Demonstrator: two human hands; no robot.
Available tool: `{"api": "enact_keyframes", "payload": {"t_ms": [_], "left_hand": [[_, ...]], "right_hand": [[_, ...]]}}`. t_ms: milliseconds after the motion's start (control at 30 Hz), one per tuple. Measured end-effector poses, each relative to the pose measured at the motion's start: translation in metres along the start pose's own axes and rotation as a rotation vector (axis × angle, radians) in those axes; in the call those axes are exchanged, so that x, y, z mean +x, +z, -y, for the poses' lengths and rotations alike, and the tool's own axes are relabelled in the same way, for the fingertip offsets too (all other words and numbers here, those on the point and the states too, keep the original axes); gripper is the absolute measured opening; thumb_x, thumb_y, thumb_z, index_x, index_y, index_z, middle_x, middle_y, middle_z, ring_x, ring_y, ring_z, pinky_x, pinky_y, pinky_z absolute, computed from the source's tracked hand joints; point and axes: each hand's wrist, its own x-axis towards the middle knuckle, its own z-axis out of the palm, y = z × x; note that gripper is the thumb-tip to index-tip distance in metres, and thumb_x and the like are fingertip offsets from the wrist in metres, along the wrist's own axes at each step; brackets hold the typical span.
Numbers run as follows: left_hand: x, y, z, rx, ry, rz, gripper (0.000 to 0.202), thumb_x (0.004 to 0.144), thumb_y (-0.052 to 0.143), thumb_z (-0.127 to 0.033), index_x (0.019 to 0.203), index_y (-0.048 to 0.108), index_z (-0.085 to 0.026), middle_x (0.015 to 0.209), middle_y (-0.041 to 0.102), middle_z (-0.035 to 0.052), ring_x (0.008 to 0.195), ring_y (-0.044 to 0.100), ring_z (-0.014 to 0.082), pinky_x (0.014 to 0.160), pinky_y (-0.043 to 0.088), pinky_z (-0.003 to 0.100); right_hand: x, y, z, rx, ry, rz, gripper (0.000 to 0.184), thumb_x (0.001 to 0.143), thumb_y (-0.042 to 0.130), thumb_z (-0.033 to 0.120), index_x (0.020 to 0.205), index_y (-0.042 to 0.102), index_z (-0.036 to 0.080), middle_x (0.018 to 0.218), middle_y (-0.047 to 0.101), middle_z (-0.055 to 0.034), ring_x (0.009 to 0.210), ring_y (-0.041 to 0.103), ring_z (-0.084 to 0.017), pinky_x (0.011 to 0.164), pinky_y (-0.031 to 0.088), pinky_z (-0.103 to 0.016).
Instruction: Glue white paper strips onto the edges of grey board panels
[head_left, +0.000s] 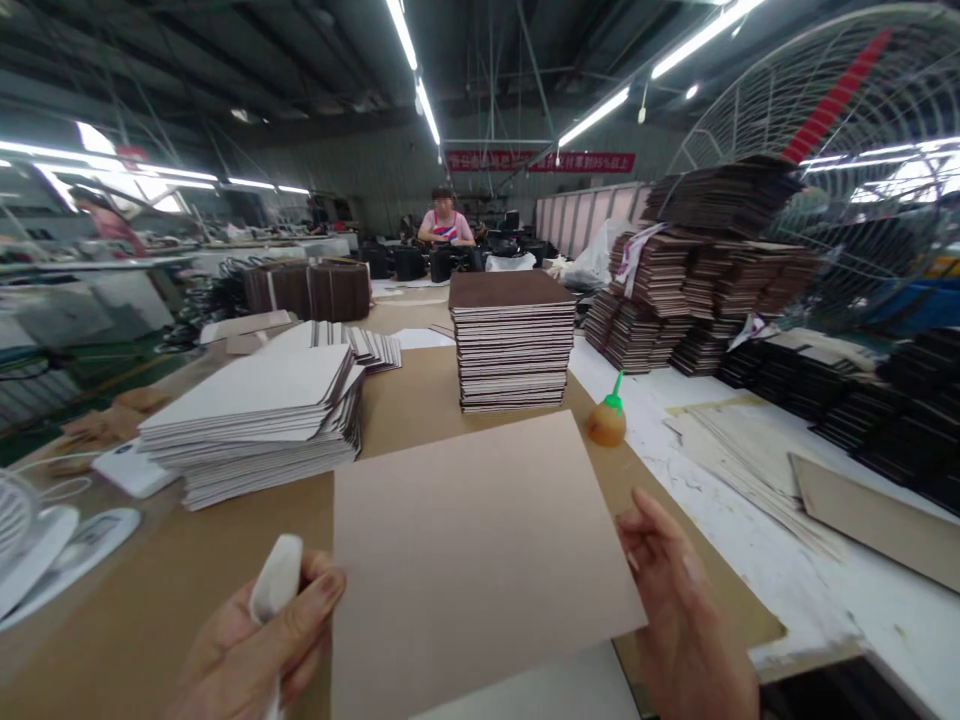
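A flat, beige rectangular board is tilted up in front of me. My left hand pinches its left edge between thumb and fingers. A small white piece with a rounded end also sits in that hand; its exact kind does not show. My right hand is at the board's right edge, fingers loosely curved and somewhat blurred; whether they touch the board is unclear. Below the board, part of a white sheet shows. Beyond it stand a neat stack of dark brown boards and a squeeze bottle with a green nozzle.
To the left lies a stack of white boards, beside a white fan. Tied brown bundles and black stacks line the right, near a large caged fan. A person works across the table.
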Motion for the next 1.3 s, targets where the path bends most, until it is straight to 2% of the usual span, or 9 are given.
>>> {"api": "enact_keyframes", "payload": {"t_ms": [133, 233, 433, 600, 800, 933, 1067, 1200, 1300], "left_hand": [[0.002, -0.009, 0.010, 0.081, -0.010, 0.027, 0.047, 0.066, 0.080, -0.054, 0.085, 0.055, -0.018, 0.044, 0.031, -0.0092, 0.037, 0.025, 0.0018, 0.036, 0.018, 0.010], [0.003, -0.011, 0.017, 0.094, -0.034, 0.027, 0.049, 0.064, 0.080, -0.055, 0.084, 0.054, -0.018, 0.046, 0.028, -0.0102, 0.037, 0.023, 0.0015, 0.036, 0.019, 0.010], [0.004, 0.000, 0.018, 0.102, -0.066, 0.010, 0.047, 0.059, 0.081, -0.053, 0.074, 0.056, -0.016, 0.042, 0.027, -0.0098, 0.033, 0.025, 0.0037, 0.031, 0.022, 0.012], [0.005, 0.005, 0.021, 0.067, -0.104, 0.002, 0.046, 0.055, 0.085, -0.047, 0.076, 0.059, -0.016, 0.045, 0.030, -0.0097, 0.035, 0.025, 0.0047, 0.032, 0.025, 0.014], [0.010, 0.012, 0.027, 0.066, -0.151, -0.096, 0.053, 0.057, 0.086, -0.040, 0.100, 0.064, -0.019, 0.058, 0.055, -0.0047, 0.042, 0.049, 0.0108, 0.044, 0.044, 0.020], [0.016, 0.011, 0.036, 0.095, -0.202, -0.012, 0.061, 0.065, 0.081, -0.041, 0.117, 0.061, -0.019, 0.084, 0.070, 0.0046, 0.073, 0.066, 0.0214, 0.068, 0.053, 0.029], [0.015, 0.008, 0.041, 0.366, -0.163, 0.135, 0.055, 0.078, 0.068, -0.051, 0.122, 0.059, -0.019, 0.094, 0.071, 0.0054, 0.088, 0.066, 0.0253, 0.076, 0.051, 0.030], [0.013, 0.010, 0.039, 0.714, -0.084, 0.161, 0.045, 0.081, 0.060, -0.053, 0.111, 0.067, -0.020, 0.088, 0.072, 0.0005, 0.083, 0.066, 0.0236, 0.070, 0.047, 0.026], [0.014, 0.012, 0.038, 0.799, -0.043, 0.193, 0.040, 0.082, 0.058, -0.050, 0.106, 0.069, -0.020, 0.087, 0.072, -0.0008, 0.078, 0.065, 0.0225, 0.064, 0.045, 0.024]], "right_hand": [[0.004, -0.005, 0.003, -0.182, 0.004, 0.115, 0.035, 0.088, 0.056, 0.043, 0.120, 0.065, 0.030, 0.116, 0.056, -0.0052, 0.105, 0.053, -0.022, 0.087, 0.047, -0.031], [0.004, -0.003, 0.004, -0.359, -0.044, 0.222, 0.031, 0.091, 0.054, 0.039, 0.120, 0.065, 0.034, 0.112, 0.056, -0.0025, 0.107, 0.049, -0.018, 0.084, 0.044, -0.024], [0.003, -0.002, -0.001, -0.486, -0.197, 0.256, 0.032, 0.093, 0.054, 0.029, 0.124, 0.061, 0.034, 0.098, 0.053, -0.0016, 0.095, 0.050, -0.014, 0.077, 0.042, -0.019], [0.005, -0.005, -0.008, -0.479, -0.201, 0.253, 0.034, 0.092, 0.056, 0.027, 0.125, 0.059, 0.034, 0.093, 0.050, -0.0004, 0.089, 0.050, -0.012, 0.076, 0.042, -0.019], [0.005, -0.008, -0.015, -0.466, -0.073, 0.266, 0.032, 0.089, 0.060, 0.029, 0.121, 0.063, 0.033, 0.089, 0.050, 0.0004, 0.084, 0.051, -0.012, 0.074, 0.042, -0.018], [0.000, -0.014, -0.020, -0.554, -0.025, 0.249, 0.035, 0.088, 0.059, 0.034, 0.124, 0.061, 0.032, 0.087, 0.052, 0.0011, 0.081, 0.053, -0.011, 0.075, 0.044, -0.017], [-0.003, -0.027, -0.022, -0.703, -0.008, 0.222, 0.036, 0.088, 0.059, 0.038, 0.123, 0.063, 0.031, 0.086, 0.056, 0.0010, 0.082, 0.057, -0.011, 0.074, 0.046, -0.014], [0.000, -0.037, -0.021, -0.913, -0.050, 0.248, 0.036, 0.087, 0.057, 0.042, 0.119, 0.066, 0.026, 0.087, 0.062, -0.0004, 0.085, 0.061, -0.014, 0.073, 0.049, -0.015], [0.003, -0.038, -0.021, -1.052, -0.098, 0.322, 0.038, 0.088, 0.055, 0.042, 0.120, 0.065, 0.023, 0.089, 0.064, -0.0008, 0.085, 0.063, -0.014, 0.071, 0.050, -0.015]]}}
